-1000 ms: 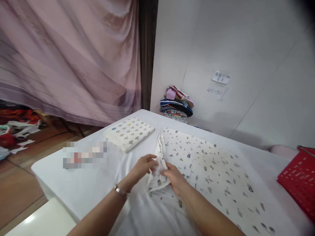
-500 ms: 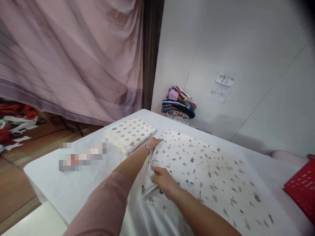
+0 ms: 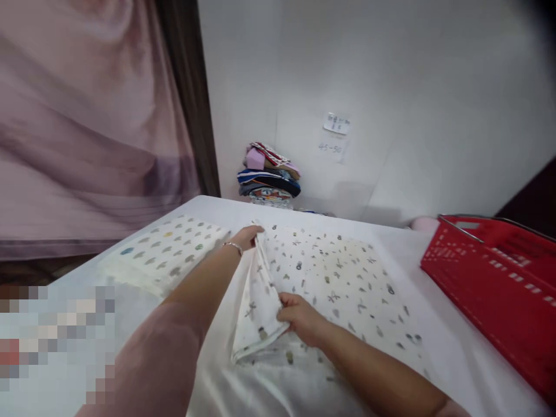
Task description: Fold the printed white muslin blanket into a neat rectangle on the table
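A white printed cloth (image 3: pixel 339 278) lies spread on the white table (image 3: pixel 438 347). My left hand (image 3: pixel 248 236) reaches to the cloth's far left corner and pinches it there, a bracelet on the wrist. My right hand (image 3: pixel 299 317) pinches the same left edge nearer to me, and that edge stands lifted in a fold between the two hands. A second cloth (image 3: pixel 167 255), folded and printed with small coloured shapes, rests on the table left of my left arm.
A red plastic basket (image 3: pixel 499 278) stands on the table's right side. A stack of folded clothes (image 3: pixel 269 176) sits at the back against the white wall, under a paper note (image 3: pixel 336 123). A pink curtain (image 3: pixel 87 127) hangs at the left.
My left hand went from the bunched edge near my right hand out to the cloth's far corner, stretching the edge. The view swung right, bringing the red basket closer in.
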A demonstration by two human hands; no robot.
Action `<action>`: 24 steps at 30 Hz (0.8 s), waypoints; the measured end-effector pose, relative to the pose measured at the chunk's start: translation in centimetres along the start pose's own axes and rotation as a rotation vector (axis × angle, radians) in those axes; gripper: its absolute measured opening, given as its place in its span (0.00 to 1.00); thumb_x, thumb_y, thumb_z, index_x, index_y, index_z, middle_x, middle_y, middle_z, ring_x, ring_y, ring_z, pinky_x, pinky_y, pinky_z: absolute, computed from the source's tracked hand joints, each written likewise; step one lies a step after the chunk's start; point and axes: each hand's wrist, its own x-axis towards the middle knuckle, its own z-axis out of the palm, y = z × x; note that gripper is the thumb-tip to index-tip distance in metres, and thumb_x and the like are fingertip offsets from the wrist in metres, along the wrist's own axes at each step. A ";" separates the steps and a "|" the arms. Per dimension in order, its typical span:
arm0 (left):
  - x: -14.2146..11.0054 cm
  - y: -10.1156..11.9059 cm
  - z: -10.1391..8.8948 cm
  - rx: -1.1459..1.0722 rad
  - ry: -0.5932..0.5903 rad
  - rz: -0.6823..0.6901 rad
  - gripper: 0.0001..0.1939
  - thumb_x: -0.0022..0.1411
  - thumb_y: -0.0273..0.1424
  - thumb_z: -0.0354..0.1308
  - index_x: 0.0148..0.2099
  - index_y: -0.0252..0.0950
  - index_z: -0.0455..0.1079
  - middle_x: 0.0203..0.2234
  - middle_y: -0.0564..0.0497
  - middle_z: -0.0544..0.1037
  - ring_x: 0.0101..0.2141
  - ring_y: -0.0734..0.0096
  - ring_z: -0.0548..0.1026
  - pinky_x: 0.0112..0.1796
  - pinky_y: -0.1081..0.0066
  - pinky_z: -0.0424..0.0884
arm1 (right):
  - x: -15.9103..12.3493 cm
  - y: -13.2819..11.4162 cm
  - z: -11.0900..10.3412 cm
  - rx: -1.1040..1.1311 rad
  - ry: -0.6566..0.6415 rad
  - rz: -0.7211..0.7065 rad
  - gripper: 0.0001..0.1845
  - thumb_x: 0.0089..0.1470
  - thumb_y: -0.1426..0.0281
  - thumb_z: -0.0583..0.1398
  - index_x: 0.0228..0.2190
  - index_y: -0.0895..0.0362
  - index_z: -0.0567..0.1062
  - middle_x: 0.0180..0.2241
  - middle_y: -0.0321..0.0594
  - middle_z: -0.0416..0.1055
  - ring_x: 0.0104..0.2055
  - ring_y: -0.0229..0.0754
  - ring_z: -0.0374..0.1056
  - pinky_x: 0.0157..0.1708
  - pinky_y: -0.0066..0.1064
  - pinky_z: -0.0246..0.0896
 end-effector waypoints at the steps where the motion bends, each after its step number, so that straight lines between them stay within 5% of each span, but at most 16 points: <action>1: 0.1 1.3 2.3 -0.027 -0.035 0.013 0.03 0.50 0.26 0.56 0.29 0.33 0.64 0.20 0.52 0.70 0.26 0.71 0.72 0.31 0.72 0.70 | -1.6 -0.6 -1.5 0.019 0.046 -0.018 0.22 0.28 0.78 0.54 0.32 0.59 0.76 0.23 0.34 0.72 0.21 0.35 0.62 0.23 0.26 0.57; 5: -1.0 6.4 14.2 -0.084 -0.192 0.104 0.06 0.52 0.26 0.56 0.34 0.32 0.64 0.24 0.52 0.71 0.26 0.74 0.72 0.30 0.74 0.70 | -9.0 -2.2 -8.2 0.066 0.277 -0.121 0.23 0.32 0.78 0.55 0.35 0.59 0.75 0.25 0.36 0.71 0.24 0.35 0.62 0.23 0.24 0.56; 8: -3.5 7.9 22.8 -0.079 -0.367 0.174 0.07 0.55 0.29 0.57 0.36 0.32 0.65 0.28 0.48 0.73 0.28 0.74 0.73 0.31 0.74 0.70 | -14.7 -2.1 -13.0 0.044 0.514 -0.170 0.24 0.35 0.75 0.56 0.39 0.58 0.73 0.28 0.36 0.72 0.25 0.37 0.64 0.25 0.26 0.59; 10: -5.3 7.4 26.6 -0.052 -0.459 0.199 0.11 0.57 0.33 0.57 0.39 0.31 0.65 0.33 0.44 0.74 0.29 0.73 0.74 0.32 0.74 0.70 | -17.9 -1.3 -15.7 0.001 0.686 -0.126 0.25 0.36 0.73 0.56 0.41 0.57 0.71 0.31 0.38 0.73 0.28 0.40 0.67 0.26 0.28 0.62; 12: -6.5 6.0 28.2 0.000 -0.502 0.214 0.15 0.56 0.35 0.58 0.42 0.30 0.65 0.37 0.41 0.74 0.31 0.71 0.75 0.32 0.73 0.70 | -20.4 -0.3 -17.4 -0.002 0.781 -0.065 0.24 0.37 0.73 0.56 0.42 0.56 0.70 0.34 0.41 0.73 0.33 0.42 0.70 0.28 0.30 0.65; 15: -6.9 3.3 26.6 0.112 -0.472 0.240 0.15 0.54 0.34 0.59 0.42 0.31 0.66 0.40 0.40 0.74 0.36 0.66 0.74 0.35 0.70 0.70 | -22.5 0.8 -18.7 0.045 0.786 -0.039 0.23 0.40 0.71 0.57 0.42 0.55 0.69 0.37 0.43 0.73 0.36 0.43 0.71 0.30 0.31 0.67; 21: -6.8 -2.1 16.3 0.393 -0.250 0.327 0.10 0.52 0.35 0.57 0.37 0.36 0.70 0.40 0.46 0.75 0.41 0.61 0.72 0.43 0.68 0.66 | -22.7 0.1 -18.9 -0.021 0.734 0.013 0.22 0.45 0.64 0.60 0.44 0.52 0.67 0.39 0.42 0.72 0.35 0.42 0.71 0.26 0.29 0.68; 24: -8.1 -4.9 12.7 0.552 -0.144 0.280 0.12 0.52 0.37 0.56 0.38 0.37 0.70 0.40 0.47 0.76 0.39 0.62 0.73 0.40 0.69 0.67 | -22.0 -0.3 -19.1 -0.115 0.751 0.095 0.21 0.45 0.60 0.61 0.43 0.53 0.68 0.38 0.43 0.72 0.36 0.43 0.71 0.25 0.29 0.67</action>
